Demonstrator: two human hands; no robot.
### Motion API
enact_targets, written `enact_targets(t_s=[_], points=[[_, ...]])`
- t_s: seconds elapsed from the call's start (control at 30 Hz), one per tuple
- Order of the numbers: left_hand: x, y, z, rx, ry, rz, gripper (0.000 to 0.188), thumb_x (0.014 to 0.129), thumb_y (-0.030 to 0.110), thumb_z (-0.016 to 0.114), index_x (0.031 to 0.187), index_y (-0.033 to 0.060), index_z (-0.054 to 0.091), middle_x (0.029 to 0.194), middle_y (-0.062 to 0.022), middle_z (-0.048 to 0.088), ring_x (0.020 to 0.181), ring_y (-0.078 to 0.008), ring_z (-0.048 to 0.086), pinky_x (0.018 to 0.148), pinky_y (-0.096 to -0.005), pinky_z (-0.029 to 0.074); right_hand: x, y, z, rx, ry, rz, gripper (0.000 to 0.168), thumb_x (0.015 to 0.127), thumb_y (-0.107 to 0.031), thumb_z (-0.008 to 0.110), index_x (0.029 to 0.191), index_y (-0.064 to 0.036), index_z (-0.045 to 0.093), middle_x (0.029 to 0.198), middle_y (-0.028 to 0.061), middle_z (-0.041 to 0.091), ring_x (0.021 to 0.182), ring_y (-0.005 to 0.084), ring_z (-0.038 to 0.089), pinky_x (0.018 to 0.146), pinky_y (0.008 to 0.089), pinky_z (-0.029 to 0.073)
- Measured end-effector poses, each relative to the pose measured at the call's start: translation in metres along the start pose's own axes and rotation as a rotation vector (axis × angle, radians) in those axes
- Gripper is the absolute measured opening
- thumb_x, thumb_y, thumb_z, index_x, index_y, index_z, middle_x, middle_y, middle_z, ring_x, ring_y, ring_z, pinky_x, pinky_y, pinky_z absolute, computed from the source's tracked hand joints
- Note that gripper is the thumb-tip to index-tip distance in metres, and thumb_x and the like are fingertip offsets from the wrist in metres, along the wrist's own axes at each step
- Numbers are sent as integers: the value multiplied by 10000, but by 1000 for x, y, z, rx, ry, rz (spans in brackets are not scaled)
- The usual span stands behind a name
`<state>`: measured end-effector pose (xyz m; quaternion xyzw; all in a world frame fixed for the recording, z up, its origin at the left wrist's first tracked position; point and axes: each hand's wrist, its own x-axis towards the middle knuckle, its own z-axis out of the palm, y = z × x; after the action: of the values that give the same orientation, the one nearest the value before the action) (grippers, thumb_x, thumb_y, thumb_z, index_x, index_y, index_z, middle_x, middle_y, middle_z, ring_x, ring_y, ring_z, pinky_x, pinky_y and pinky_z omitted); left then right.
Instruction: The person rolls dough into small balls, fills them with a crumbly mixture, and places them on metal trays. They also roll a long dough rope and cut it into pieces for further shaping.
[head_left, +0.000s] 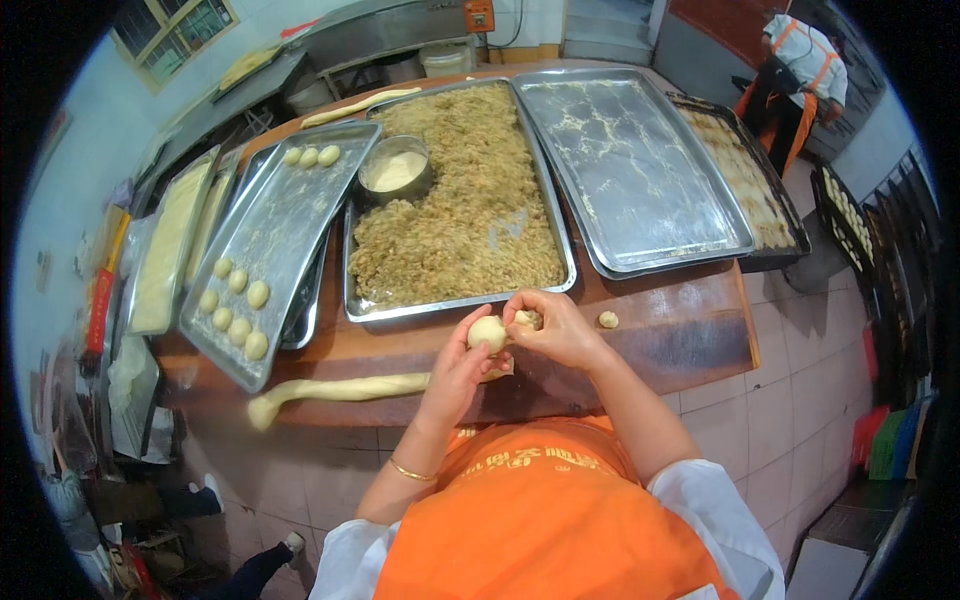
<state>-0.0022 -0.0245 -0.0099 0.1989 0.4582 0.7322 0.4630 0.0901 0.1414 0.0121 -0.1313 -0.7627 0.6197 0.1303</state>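
Observation:
My left hand (459, 360) holds a smooth, pale dough ball (487, 334) over the near edge of the wooden table. Close against it, my right hand (556, 328) pinches a smaller lump of dough (527, 320) between thumb and fingers. Beneath my left hand a long dough rope (352, 385) lies along the table edge, its left end over the rim. A small dough scrap (608, 319) rests to the right. Behind my hands a metal tray (457, 307) holds chopped brown-green filling (465, 217) and a round metal bowl (395, 166) with pale contents.
A tilted metal tray (289, 217) with several dough balls stands left. At right are a flour-dusted tray (637, 165) and a dark tray of pale pieces (731, 169). One person (799, 75) bends at back right; another person's legs (262, 562) show at lower left.

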Motion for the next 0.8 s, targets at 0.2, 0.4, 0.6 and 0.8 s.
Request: enact_targets(t_s=[0.2, 0.4, 0.6, 0.8], points=[[-1, -10, -7, 109, 18, 8, 349, 1058, 284, 428, 1265, 11, 491, 1062, -94, 622, 794, -154, 617, 675, -276, 525, 1, -1, 0, -137, 6, -86, 121, 802, -127, 667, 870, -31, 635, 757, 67, 628, 722, 122, 590, 672, 289, 486], [-3, -9, -17, 191, 50, -63, 387, 1055, 364, 419, 1194, 17, 517, 994, -85, 627, 725, -146, 606, 616, -269, 510, -1, -5, 2, -259, -8, -220, 104, 800, -105, 664, 859, -29, 624, 781, 117, 643, 735, 232, 642, 676, 327, 503], [-5, 1, -3, 74, 57, -78, 410, 1060, 372, 398, 1203, 3, 507, 950, -86, 619, 724, -150, 607, 612, -272, 516, -4, -10, 4, -267, -13, -181, 95, 793, -75, 660, 865, -30, 618, 816, 123, 649, 749, 265, 649, 692, 361, 512], [-5, -6, -9, 63, 47, -60, 408, 1048, 317, 453, 1287, -13, 477, 1002, -94, 623, 759, -145, 621, 639, -258, 530, -3, -4, 5, -315, 9, -309, 98, 772, -58, 661, 857, -35, 618, 808, 131, 644, 762, 309, 646, 683, 368, 515]])
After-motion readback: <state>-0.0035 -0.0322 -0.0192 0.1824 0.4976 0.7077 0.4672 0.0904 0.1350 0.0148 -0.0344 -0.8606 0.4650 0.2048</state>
